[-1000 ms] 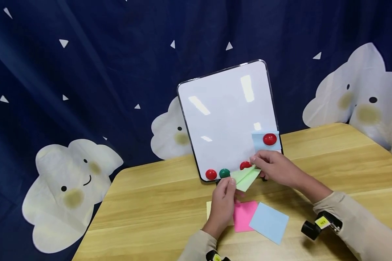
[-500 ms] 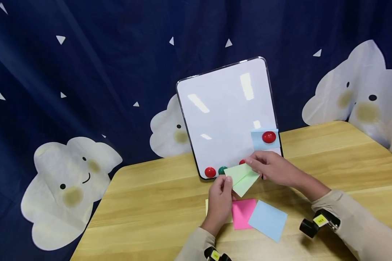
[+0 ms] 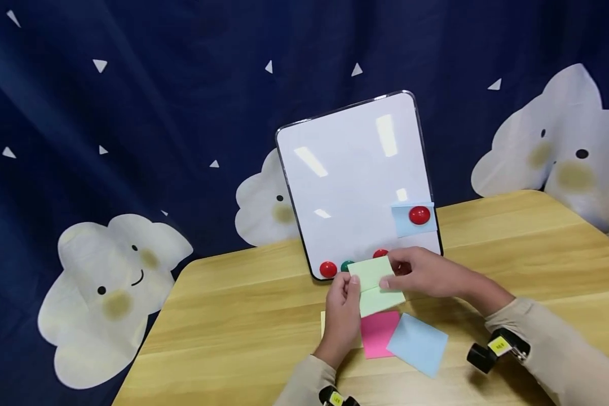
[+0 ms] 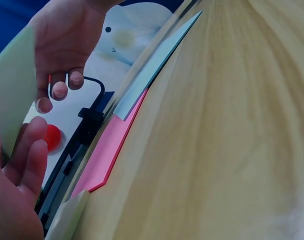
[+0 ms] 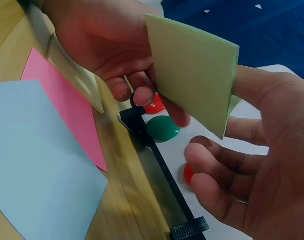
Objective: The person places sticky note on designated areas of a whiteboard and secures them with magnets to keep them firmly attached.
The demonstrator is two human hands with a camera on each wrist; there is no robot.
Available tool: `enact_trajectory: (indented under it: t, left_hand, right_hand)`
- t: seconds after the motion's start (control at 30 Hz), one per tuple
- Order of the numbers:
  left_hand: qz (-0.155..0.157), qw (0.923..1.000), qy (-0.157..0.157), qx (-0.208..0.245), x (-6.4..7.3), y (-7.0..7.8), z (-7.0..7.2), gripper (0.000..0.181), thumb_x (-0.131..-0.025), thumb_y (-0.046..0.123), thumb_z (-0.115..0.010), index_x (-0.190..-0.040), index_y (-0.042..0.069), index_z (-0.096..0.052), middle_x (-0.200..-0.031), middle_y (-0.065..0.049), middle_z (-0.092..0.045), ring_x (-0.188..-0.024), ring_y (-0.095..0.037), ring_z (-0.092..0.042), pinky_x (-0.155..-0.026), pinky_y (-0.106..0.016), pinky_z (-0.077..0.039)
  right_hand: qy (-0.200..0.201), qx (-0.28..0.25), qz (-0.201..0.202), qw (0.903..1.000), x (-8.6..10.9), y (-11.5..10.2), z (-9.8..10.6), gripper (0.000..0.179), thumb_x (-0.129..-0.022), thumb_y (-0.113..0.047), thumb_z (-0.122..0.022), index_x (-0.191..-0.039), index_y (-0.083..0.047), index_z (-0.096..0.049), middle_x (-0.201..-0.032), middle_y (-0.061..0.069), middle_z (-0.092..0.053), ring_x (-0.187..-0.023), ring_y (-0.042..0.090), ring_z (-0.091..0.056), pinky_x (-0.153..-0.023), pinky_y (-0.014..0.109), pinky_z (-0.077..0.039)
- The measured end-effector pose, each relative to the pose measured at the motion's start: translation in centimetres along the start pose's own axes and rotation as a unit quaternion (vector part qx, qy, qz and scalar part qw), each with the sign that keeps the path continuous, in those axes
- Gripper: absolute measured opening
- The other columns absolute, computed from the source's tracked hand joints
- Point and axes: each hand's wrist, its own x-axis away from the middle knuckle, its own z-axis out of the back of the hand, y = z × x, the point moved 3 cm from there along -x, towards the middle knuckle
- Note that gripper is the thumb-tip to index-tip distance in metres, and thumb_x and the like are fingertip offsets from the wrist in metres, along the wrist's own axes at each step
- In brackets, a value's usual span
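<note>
Between both hands, in front of the whiteboard's lower edge, is a pale green sticky note with a crease across its middle. My left hand pinches its left edge, thumb on the near face. On the right side my right hand holds it, thumb on the front and index finger behind. The note looks folded into layers in the right wrist view. Below the hands lie a pink note and a light blue note; a pale yellow note is mostly hidden behind my left wrist.
A light blue note hangs on the whiteboard under a red magnet. Along the board's bottom edge sit another red magnet, a green magnet and a third red one, partly covered. A dark blue curtain hangs behind the wooden table.
The green note has turned from slanted to nearly level, with its creased face toward me. My right hand has lowered slightly and its thumb has moved onto the note's front.
</note>
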Motion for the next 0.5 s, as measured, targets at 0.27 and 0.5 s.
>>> enact_trajectory:
  t: [0.27,0.5]
  left_hand:
    - [0.008,0.9993,-0.003,0.036,-0.01,0.08,0.18,0.018,-0.106,0.023,-0.052,-0.12,0.013,-0.054,-0.095,0.002,-0.061,-0.086,-0.015,-0.058,-0.073,-0.023,-0.051]
    - [-0.012,0.9999,-0.006,-0.002,0.21,0.45,0.18,0.037,-0.099,0.026,-0.063,-0.135,0.017,-0.057,-0.126,0.004,-0.059,-0.093,-0.019,-0.061,-0.075,-0.026,-0.053]
  right_hand:
    - [-0.012,-0.006,-0.004,0.9999,-0.17,0.01,-0.23,0.016,-0.091,-0.027,-0.074,-0.096,-0.012,-0.072,-0.079,0.001,-0.065,-0.068,0.019,-0.056,-0.055,0.027,-0.048]
    - [-0.027,0.023,-0.007,0.9993,-0.05,0.14,-0.64,0.018,-0.091,-0.031,-0.074,-0.08,-0.019,-0.066,-0.066,-0.003,-0.054,-0.06,0.013,-0.048,-0.05,0.023,-0.038]
